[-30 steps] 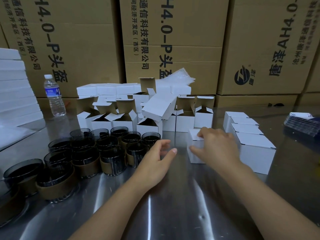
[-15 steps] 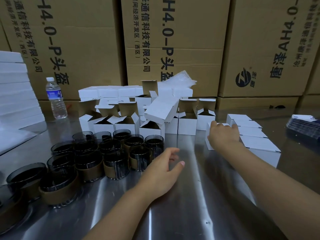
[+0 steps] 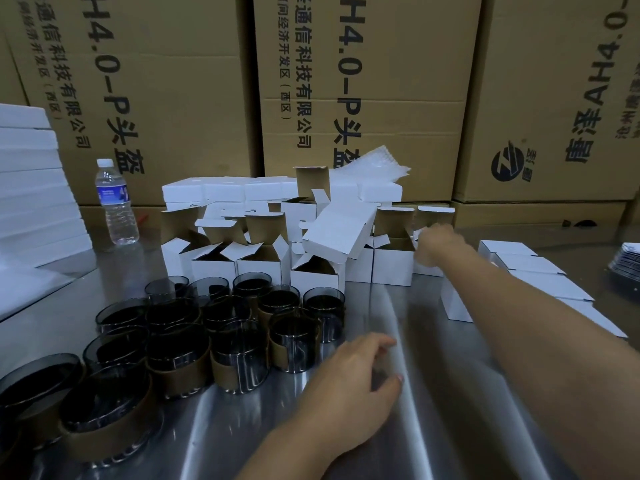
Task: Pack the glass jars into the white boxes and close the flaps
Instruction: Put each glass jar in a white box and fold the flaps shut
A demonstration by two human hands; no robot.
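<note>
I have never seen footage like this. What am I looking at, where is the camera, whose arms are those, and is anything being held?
There is no machine here. These are a person's two bare arms, filmed by one wide-angle camera worn on the head and looking forward and down, which is why the arms come in from the bottom edge. The shiny surface is a steel table. On its left stand dark glass jars, many wrapped in a brown band. Behind them are open white boxes with their flaps up, and on the right is a row of closed white boxes. A water bottle and big cardboard cartons stand at the back. The left hand is relaxed near the jars and holds nothing. The right hand reaches to an open box at the back. It is blurred, so I cannot tell whether it grips the box.
</note>
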